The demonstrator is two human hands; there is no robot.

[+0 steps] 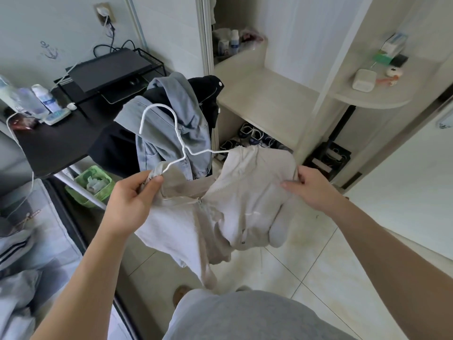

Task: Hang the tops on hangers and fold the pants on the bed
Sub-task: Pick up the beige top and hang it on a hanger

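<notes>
Pale tiles and an open wardrobe [264,99] at one o'clock back the beige top [235,192], held mid-air at centre — left hand [130,200] pinching one shoulder onto the white hanger [182,142], right hand [316,190] gripping the other at three o'clock, likely to seat it.

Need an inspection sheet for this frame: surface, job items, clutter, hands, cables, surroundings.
Surface: bed at left edge, striped grey garment lying on it.
Job's things: beige hoodie partly on white wire hanger; both hanger arms run into the fabric.
Clutter: grey jacket and dark clothes heaped behind; bottles on black desk.
Hands: left hand pinches one hoodie shoulder; right hand grips the other.
Cables: leads run from wall socket to desk.
Surroundings: open wardrobe, shoes at bottom; tiled floor.
</notes>
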